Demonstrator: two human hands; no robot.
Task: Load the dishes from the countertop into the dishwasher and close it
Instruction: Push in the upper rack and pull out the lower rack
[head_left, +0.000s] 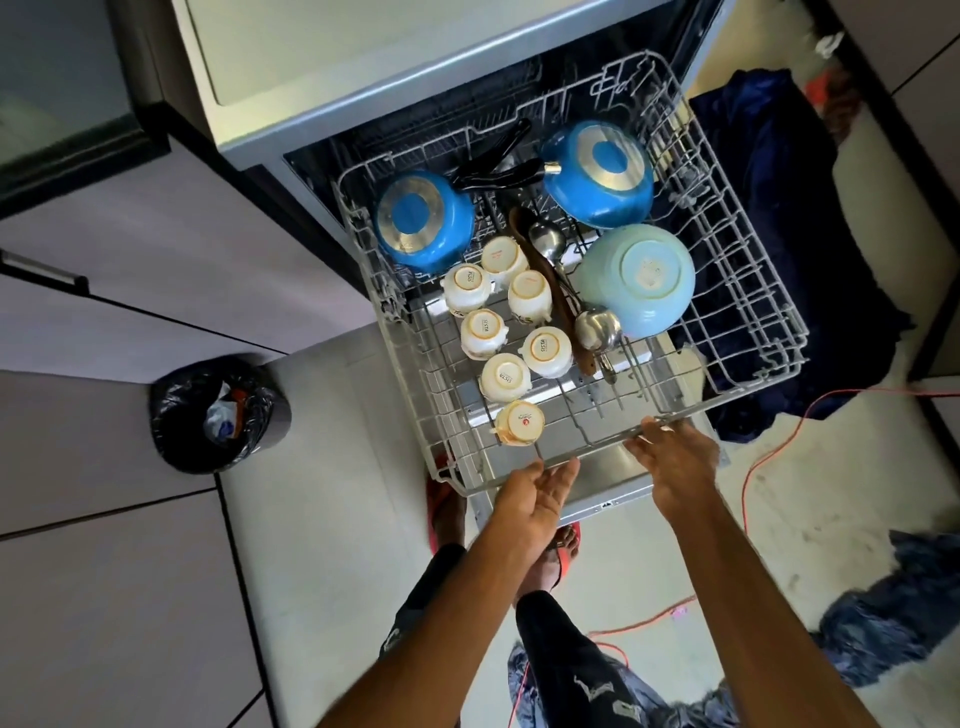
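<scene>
Fingers (565, 469) forward on rack (737, 388) rim

The person is seen from above. Both arms are bare along all the visible length: the bare left forearm (441, 639) and bare right forearm (769, 613), each ending in a bare hand, left hand (540, 493) and right hand (675, 462). The legs are in long black trousers (561, 639), w/ pale grey marks (587, 691) on the R leg and a smaller grey mark (390, 635) on the L leg; print or rips, can't tell. On the feet there is a pair of red open slippers: L slipper (435, 493), R slipper (570, 540), w/ toes and top of each foot uncovered.
</scene>
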